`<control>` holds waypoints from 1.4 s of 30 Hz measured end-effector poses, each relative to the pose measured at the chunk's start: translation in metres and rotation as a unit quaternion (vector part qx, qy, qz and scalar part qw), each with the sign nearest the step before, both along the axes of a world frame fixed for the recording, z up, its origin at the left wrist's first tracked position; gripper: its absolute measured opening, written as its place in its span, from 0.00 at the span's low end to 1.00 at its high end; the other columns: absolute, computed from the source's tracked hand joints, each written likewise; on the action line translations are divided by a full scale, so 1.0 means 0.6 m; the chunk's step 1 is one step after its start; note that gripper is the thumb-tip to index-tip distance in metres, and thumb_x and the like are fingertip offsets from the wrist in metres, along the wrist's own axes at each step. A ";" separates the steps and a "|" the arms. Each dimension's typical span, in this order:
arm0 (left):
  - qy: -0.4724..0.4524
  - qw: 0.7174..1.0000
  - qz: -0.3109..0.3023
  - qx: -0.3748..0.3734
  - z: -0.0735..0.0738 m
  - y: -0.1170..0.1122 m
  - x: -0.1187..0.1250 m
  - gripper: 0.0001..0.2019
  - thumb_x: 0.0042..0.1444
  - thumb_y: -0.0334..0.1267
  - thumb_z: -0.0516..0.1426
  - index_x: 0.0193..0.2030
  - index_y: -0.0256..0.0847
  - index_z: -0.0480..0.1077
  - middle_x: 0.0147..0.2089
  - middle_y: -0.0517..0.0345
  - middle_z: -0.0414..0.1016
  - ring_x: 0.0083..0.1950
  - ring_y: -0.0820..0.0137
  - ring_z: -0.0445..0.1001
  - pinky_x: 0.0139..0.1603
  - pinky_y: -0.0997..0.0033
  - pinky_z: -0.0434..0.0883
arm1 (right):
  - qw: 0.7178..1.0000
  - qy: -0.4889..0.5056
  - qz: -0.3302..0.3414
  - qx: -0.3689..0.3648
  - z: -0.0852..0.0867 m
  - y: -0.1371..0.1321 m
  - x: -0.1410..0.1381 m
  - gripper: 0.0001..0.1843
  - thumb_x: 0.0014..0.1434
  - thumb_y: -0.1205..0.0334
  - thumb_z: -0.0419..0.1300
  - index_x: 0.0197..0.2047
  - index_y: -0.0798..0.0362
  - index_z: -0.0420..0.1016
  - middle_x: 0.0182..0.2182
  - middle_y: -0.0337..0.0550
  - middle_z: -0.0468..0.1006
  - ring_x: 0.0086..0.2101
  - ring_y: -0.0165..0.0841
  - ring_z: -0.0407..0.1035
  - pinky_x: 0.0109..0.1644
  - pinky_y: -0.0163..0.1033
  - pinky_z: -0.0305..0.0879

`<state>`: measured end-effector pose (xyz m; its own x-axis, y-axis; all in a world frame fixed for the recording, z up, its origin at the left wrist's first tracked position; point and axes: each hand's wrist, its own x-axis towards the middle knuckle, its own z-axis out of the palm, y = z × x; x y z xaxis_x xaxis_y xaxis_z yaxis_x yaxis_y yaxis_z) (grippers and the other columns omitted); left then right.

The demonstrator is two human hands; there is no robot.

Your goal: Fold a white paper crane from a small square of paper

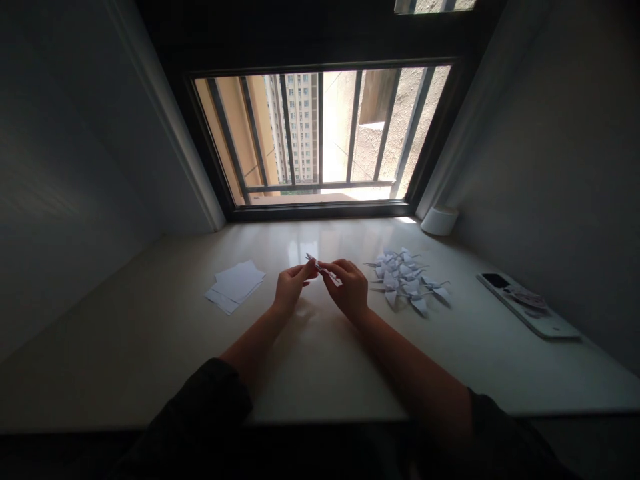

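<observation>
Between my two hands, a small piece of folded white paper (pixel 311 257) is held above the pale tabletop, its narrow tip pointing up and left. My left hand (pixel 290 287) pinches it between thumb and fingers. From the other side, my right hand (pixel 349 285) grips it with thumb and fingertips, and these hide much of its shape. Just right of my right hand lies a pile of white paper cranes (pixel 405 277). Flat sheets of white paper (pixel 239 281) rest in a loose stack to the left of my left hand.
A phone-like white slab (pixel 545 322) with a dark corner lies at the right, near the wall. By the window frame's right corner stands a white cylindrical object (pixel 439 221). A barred window (pixel 320 212) closes off the back, with walls on both sides.
</observation>
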<state>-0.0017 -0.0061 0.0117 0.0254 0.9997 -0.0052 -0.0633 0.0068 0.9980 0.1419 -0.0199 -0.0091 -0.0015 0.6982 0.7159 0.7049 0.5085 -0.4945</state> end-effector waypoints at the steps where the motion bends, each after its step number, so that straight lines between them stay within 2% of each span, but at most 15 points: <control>1: 0.010 1.000 0.003 0.007 0.001 0.000 -0.001 0.22 0.43 0.57 0.62 0.35 0.38 0.78 0.35 0.47 0.79 0.42 0.60 0.76 0.40 0.66 0.66 | 1.000 -0.012 0.012 0.002 0.000 0.000 -0.001 0.14 0.60 0.62 0.56 0.47 0.45 0.77 0.33 0.44 0.75 0.34 0.36 0.67 0.39 0.40 0.63; 6: 0.019 0.998 0.041 0.034 -0.003 0.007 -0.010 0.22 0.43 0.57 0.62 0.36 0.39 0.78 0.35 0.49 0.79 0.41 0.61 0.76 0.38 0.68 0.65 | 0.993 -0.013 0.113 -0.006 0.007 -0.004 -0.006 0.22 0.56 0.59 0.61 0.55 0.46 0.71 0.39 0.46 0.73 0.39 0.39 0.66 0.43 0.44 0.66; 8: 0.017 0.998 0.053 0.041 -0.006 0.011 -0.011 0.22 0.44 0.57 0.62 0.36 0.39 0.78 0.35 0.49 0.79 0.40 0.62 0.76 0.37 0.69 0.65 | 0.991 0.021 0.134 -0.015 0.009 -0.004 -0.006 0.21 0.58 0.60 0.58 0.56 0.45 0.70 0.38 0.46 0.73 0.39 0.38 0.66 0.44 0.44 0.66; 11: 0.025 0.997 0.064 0.042 -0.008 0.014 -0.012 0.22 0.43 0.57 0.62 0.35 0.39 0.78 0.33 0.50 0.79 0.37 0.64 0.75 0.36 0.69 0.65 | 0.988 0.067 0.139 -0.029 0.007 0.001 -0.003 0.18 0.60 0.66 0.53 0.52 0.44 0.73 0.37 0.45 0.72 0.39 0.37 0.66 0.44 0.44 0.67; 16: 0.036 0.997 0.047 0.041 -0.004 0.010 -0.010 0.21 0.42 0.56 0.63 0.33 0.39 0.79 0.29 0.52 0.78 0.33 0.67 0.73 0.36 0.69 0.65 | 0.984 0.090 0.146 -0.046 -0.001 0.012 0.002 0.13 0.55 0.66 0.61 0.43 0.43 0.79 0.37 0.44 0.71 0.39 0.36 0.66 0.40 0.42 0.67; 22: 0.055 0.997 0.007 0.047 0.004 0.002 -0.006 0.18 0.44 0.54 0.62 0.27 0.39 0.78 0.27 0.54 0.77 0.32 0.66 0.73 0.36 0.69 0.65 | 0.975 0.150 0.147 -0.073 -0.003 0.015 0.002 0.05 0.50 0.61 0.66 0.34 0.46 0.81 0.33 0.43 0.72 0.35 0.34 0.66 0.32 0.37 0.65; 27: 0.056 0.997 0.008 0.051 0.003 0.002 -0.007 0.17 0.44 0.54 0.61 0.27 0.40 0.78 0.26 0.54 0.77 0.32 0.66 0.73 0.36 0.69 0.64 | 0.971 0.172 0.145 -0.087 -0.007 0.018 0.002 0.05 0.49 0.60 0.66 0.33 0.46 0.81 0.32 0.42 0.72 0.34 0.33 0.67 0.31 0.36 0.64; 32: 0.057 0.997 0.004 0.044 0.002 0.002 -0.006 0.18 0.45 0.54 0.61 0.26 0.40 0.78 0.27 0.55 0.77 0.32 0.67 0.73 0.37 0.68 0.65 | 0.968 0.182 0.145 -0.095 -0.007 0.017 0.001 0.08 0.51 0.66 0.61 0.33 0.47 0.81 0.31 0.42 0.73 0.30 0.31 0.66 0.30 0.36 0.63; 37: 0.062 0.997 0.007 0.046 -0.002 0.005 -0.004 0.18 0.44 0.55 0.61 0.27 0.39 0.78 0.26 0.55 0.77 0.32 0.67 0.72 0.36 0.68 0.65 | 0.970 0.173 0.151 -0.086 -0.002 0.014 -0.001 0.08 0.51 0.68 0.60 0.33 0.48 0.80 0.30 0.41 0.73 0.29 0.30 0.66 0.31 0.36 0.63; 42: 0.057 0.997 -0.008 0.055 0.001 0.002 -0.004 0.19 0.45 0.55 0.61 0.27 0.39 0.78 0.26 0.53 0.77 0.31 0.66 0.73 0.36 0.67 0.67 | 0.968 0.171 0.170 -0.076 0.001 0.013 -0.001 0.05 0.50 0.64 0.63 0.32 0.47 0.80 0.32 0.41 0.73 0.32 0.31 0.67 0.32 0.36 0.65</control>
<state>-0.0040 -0.0048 0.0124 0.0467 0.9938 0.1012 0.0491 -0.1035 0.9934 0.1414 -0.0121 -0.0085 -0.0304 0.7964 0.6040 0.2918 0.5850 -0.7567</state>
